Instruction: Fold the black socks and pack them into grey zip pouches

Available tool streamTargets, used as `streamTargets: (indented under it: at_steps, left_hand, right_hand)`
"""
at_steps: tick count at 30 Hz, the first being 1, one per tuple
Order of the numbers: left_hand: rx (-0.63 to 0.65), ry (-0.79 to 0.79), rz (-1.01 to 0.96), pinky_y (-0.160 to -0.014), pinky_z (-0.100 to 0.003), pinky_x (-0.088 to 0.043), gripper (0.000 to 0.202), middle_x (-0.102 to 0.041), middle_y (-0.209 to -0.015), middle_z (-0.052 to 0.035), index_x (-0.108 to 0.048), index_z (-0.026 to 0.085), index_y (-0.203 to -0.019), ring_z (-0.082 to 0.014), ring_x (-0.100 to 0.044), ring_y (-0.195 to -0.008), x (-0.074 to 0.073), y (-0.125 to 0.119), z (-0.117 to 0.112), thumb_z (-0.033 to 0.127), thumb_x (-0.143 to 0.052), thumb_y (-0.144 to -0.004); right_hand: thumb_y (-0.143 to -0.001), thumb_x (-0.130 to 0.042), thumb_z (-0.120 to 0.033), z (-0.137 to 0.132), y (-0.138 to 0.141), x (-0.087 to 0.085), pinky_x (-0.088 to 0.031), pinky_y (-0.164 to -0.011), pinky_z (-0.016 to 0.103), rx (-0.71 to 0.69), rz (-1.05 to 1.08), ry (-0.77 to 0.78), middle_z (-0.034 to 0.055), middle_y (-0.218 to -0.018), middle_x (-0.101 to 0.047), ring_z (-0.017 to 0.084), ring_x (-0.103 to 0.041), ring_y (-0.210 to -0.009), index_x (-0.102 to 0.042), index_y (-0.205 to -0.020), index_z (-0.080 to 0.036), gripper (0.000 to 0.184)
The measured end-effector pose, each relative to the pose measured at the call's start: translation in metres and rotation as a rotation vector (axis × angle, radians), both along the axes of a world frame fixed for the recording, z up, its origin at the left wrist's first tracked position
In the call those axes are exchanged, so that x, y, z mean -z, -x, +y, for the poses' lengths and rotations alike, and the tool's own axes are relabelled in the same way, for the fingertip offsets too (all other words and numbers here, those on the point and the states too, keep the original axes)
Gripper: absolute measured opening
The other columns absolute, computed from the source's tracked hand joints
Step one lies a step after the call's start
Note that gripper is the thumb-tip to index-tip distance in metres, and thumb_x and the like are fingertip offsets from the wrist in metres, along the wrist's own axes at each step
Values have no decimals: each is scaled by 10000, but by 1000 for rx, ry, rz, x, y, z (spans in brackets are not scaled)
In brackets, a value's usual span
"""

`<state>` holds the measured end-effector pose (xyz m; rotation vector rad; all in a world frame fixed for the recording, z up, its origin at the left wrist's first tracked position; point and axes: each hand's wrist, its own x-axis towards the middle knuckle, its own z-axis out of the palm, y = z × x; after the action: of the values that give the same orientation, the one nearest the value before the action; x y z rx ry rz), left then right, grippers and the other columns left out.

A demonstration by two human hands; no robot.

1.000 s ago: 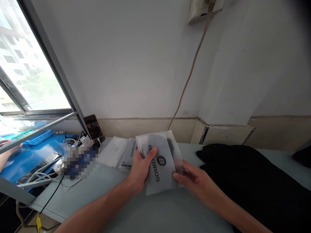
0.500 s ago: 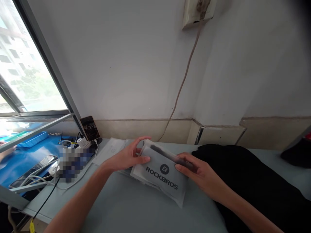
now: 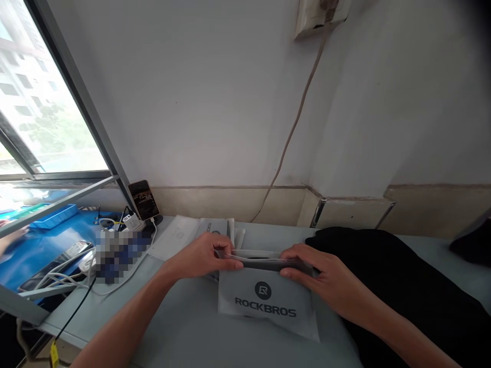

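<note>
Between my two hands is a frosted, translucent bag [image 3: 264,301] printed "ROCKBROS" below a round logo. My left hand [image 3: 209,255] pinches the left end of its top edge, thumb in front and fingers behind. At the right end, my right hand [image 3: 312,268] grips the same edge in a like way. The bag's mouth gapes a little between them, and a dark strip shows along it. What lies deeper inside is hidden. Behind my left hand, more pale packets [image 3: 178,235] lie on the grey table [image 3: 184,332].
Black cloth [image 3: 399,296] covers the table's right side. At the left stand a phone [image 3: 143,200] on a stand, a white charger [image 3: 131,222] and tangled white cables [image 3: 57,283]. A metal frame bar [image 3: 72,197] crosses before a blue surface, where part of another person's hand [image 3: 8,236] shows.
The bag has turned from slanted to nearly level, its print facing me, and shifted slightly right. Its top edge has parted. Both hands keep hold, and more packets show behind.
</note>
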<state>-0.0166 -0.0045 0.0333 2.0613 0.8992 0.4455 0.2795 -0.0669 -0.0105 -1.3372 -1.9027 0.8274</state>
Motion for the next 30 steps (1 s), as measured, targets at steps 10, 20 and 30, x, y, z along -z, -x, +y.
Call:
streamTargets:
  at_steps: [10, 20, 30]
  left_hand:
    - [-78, 40, -118, -611, -249, -389, 403, -537, -819, 14, -613, 237, -1093, -129, -475, -690, 10, -6, -2, 551, -726, -867]
    - [-116, -29, -69, -643, -257, -380, 345, -627, -912, -18, -635, 214, -985, -157, -530, -777, 11, -14, -11, 542, -527, -1000]
    - [201, 326, 147, -519, -255, -307, 538, -542, -692, 31, -593, 252, -1189, -141, -434, -581, 13, -16, -17, 707, -586, -902]
  right_hand:
    - [-919, -619, -617, 2, -3, -3, -466, -624, 297, 57, 97, -25, 12, -775, -640, 196, -583, -715, -697, -912, -271, 355]
    - [-839, -689, -658, 7, 4, 6, -530, -699, 323, 227, 385, 124, 51, -951, -700, 230, -644, -838, -665, -1050, -249, 461]
    - [-919, -624, -617, 0, 24, 16, -388, -587, 253, -36, 324, 222, -34, -718, -512, 144, -477, -662, -606, -823, -220, 408]
